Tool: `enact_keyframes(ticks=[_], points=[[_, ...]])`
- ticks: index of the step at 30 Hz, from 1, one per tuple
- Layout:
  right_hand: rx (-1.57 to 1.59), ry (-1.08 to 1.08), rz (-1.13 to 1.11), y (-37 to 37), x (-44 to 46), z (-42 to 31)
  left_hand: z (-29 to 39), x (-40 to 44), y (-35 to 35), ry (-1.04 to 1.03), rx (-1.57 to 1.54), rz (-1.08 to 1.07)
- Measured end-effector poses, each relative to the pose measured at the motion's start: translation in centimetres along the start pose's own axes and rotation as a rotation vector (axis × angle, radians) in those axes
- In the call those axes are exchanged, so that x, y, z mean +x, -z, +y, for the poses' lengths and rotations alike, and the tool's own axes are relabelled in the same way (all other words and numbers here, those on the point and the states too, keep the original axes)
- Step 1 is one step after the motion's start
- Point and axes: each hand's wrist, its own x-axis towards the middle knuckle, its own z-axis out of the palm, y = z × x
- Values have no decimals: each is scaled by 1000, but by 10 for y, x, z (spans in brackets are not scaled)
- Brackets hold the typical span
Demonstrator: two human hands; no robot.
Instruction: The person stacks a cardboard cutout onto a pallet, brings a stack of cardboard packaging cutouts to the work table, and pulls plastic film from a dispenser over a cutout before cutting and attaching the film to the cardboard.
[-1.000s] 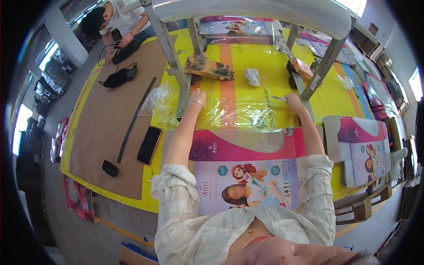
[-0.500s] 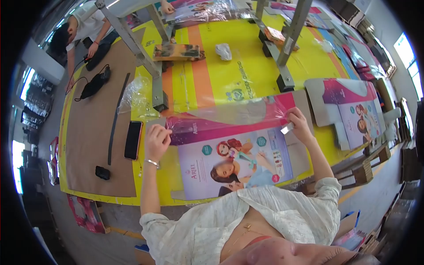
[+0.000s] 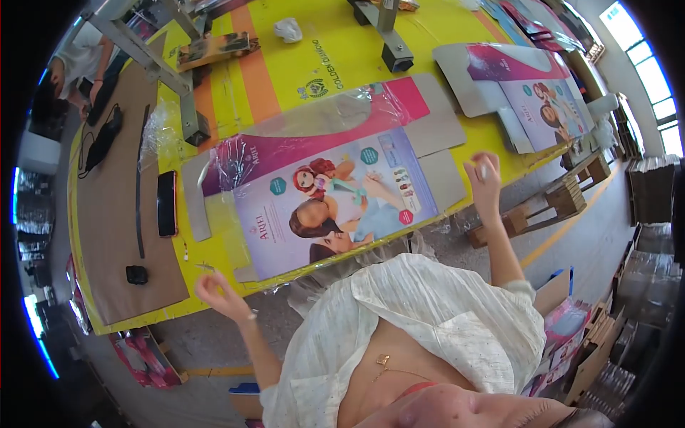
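Observation:
A flat printed cardboard box blank marked "Ariel" lies on the yellow table, with clear plastic film over its cut-out window. My left hand is off the table's front edge, left of the blank, with thumb and finger pinched. A small thin thing shows at its fingertips, too small to name. Beyond the blank's right end my right hand is raised with curled fingers. A small pale spot shows at its fingers; I cannot make out what it is. Neither hand touches the blank.
A second printed blank lies at the right. Metal legs stand on the yellow table. A phone, a small black object and crumpled film are at the left. Another person works far left. A wooden pallet is at the right.
Both hands have let go of the film and drawn back towards me, off the blank. The film now lies across the window. The view has shifted.

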Motion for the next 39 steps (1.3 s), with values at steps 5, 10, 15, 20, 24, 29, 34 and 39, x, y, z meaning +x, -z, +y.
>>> enact_keyframes(ticks=[5,10,15,20,24,29,34,39], points=[[416,-457,27,-1,-100,17,28,-78,-11,744,-384,145],[516,-813,-407,-6,-107,-5,-1,-81,-1,1017,-535,-142],[690,-781,-589,20,-69,-4,0,-43,27,984,-344,-885],[906,-940,-393,3,-43,-25,28,-15,8,1222,-1102,-689],[956,-832,-283,-10,-62,-43,42,-26,-7,939,-1120,-569],[195,414,-658,-31,-77,-50,53,-25,-28,-490,267,-1078],[541,150,-463,-27,-60,10,52,17,-12,-432,572,-1005],[573,143,-450,-59,117,-52,94,120,-66,-473,92,-663]])
